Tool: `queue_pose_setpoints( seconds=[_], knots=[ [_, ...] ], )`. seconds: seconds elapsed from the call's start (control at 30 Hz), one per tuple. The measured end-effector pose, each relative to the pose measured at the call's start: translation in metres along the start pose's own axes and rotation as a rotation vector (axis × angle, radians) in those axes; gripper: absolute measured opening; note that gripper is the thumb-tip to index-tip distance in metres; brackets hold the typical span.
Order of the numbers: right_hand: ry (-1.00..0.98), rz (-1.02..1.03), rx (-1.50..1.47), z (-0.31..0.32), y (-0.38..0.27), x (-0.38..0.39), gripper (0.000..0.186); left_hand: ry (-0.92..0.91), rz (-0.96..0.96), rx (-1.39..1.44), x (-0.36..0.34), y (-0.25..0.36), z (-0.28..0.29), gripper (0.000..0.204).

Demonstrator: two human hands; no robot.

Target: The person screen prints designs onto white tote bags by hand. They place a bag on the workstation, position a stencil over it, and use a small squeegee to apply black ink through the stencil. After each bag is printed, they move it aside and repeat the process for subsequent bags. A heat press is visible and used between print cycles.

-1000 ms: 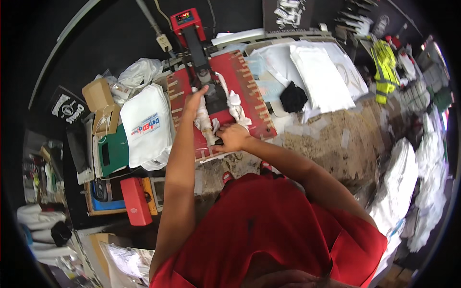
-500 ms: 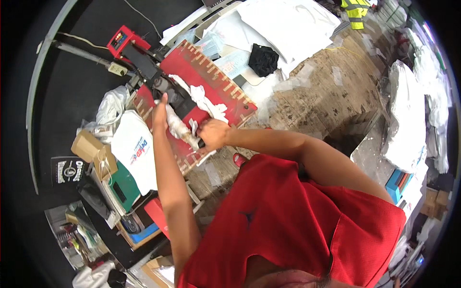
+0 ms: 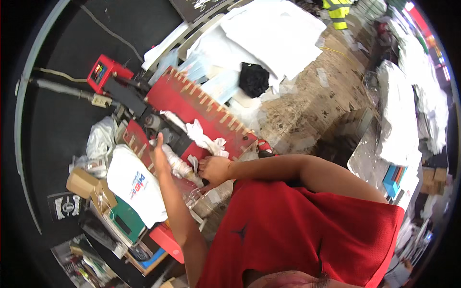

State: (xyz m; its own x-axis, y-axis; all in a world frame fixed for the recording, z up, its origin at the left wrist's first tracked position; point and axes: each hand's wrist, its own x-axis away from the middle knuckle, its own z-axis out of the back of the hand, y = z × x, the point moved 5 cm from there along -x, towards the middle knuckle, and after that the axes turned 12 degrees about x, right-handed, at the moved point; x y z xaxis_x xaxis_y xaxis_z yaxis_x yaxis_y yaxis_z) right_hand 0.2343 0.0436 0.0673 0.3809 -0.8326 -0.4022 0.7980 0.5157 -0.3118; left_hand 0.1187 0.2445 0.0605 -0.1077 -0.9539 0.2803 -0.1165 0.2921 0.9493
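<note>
A heat press with a red control box (image 3: 103, 73) stands on a red board (image 3: 192, 103) edged with tan strips. A bar wrapped in white cloth (image 3: 176, 163) slants from its dark column down toward me. My left hand (image 3: 161, 158) is at the bar's upper part, thumb pointing up; its other fingers are hidden. At the lower end, my right hand (image 3: 215, 170) is closed around a small black part beside the bar's end, fingers curled over it. Twisted white cloth (image 3: 204, 137) lies on the board just beyond my right hand.
Left of the press lies a white printed bag (image 3: 134, 185), near a cardboard box (image 3: 82, 185) and a green board (image 3: 127, 218). Beyond are white sheets (image 3: 273, 36) and a bundled black cloth (image 3: 253, 79). White wrapped stacks (image 3: 396, 110) stand at right; worn flooring (image 3: 307, 110) shows between.
The view has shifted, so the press and both hands appear lower. My hands stay by the wrapped bar; the right hand's fingers look slightly more stretched over its lower end.
</note>
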Motion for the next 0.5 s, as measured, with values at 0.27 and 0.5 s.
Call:
queue_pose_setpoints(
  seconds=[0.27,0.5],
  knots=[
    [-0.155,-0.059,0.086,-0.013,0.013,-0.002,0.060,-0.090,0.120,-0.091,-0.018,0.004,-0.010,0.079],
    [-0.240,-0.126,0.027,0.061,-0.026,-0.013,0.063,-0.103,-0.353,-0.544,-0.016,0.054,-0.003,0.078]
  ],
)
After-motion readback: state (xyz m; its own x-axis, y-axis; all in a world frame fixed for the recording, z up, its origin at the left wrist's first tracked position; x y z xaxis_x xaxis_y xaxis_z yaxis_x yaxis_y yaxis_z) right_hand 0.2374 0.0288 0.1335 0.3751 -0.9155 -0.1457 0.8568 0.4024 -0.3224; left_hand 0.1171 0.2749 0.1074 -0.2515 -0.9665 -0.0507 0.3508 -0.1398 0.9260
